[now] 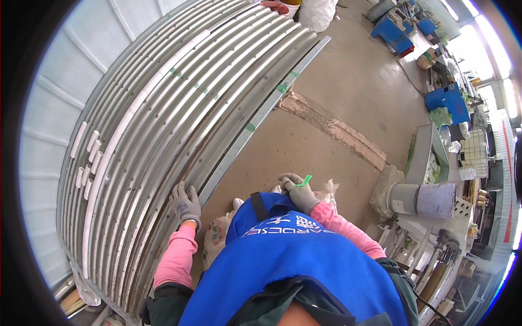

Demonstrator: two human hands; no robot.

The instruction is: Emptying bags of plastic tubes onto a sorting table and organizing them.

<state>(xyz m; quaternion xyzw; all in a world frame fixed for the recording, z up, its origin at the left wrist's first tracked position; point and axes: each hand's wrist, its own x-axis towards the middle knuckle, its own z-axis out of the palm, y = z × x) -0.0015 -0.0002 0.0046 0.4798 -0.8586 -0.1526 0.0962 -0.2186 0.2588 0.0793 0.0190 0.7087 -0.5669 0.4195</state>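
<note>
My left hand (186,204), in a grey glove, rests on the near edge of a rack of long metal rails (228,127). Its fingers are stretched out over the rails and hold nothing. In front of the blue apron (304,261), my right hand (299,194), also gloved, has its fingers closed on a short strip of green tape (305,181). One end of the strip sticks up from the fingers. Pieces of similar green tape (282,87) cling to several rails. A long white tube (136,106) lies along the rails, with several short white tube pieces (93,142) farther left.
A printed plastic sack (217,236) stands by my left forearm. At the right are a grey drum (403,199), a metal bin (427,149) and blue machines (448,102). A rough patched strip (337,130) crosses the brown floor. White sacks (317,15) stand beyond the rails' far end.
</note>
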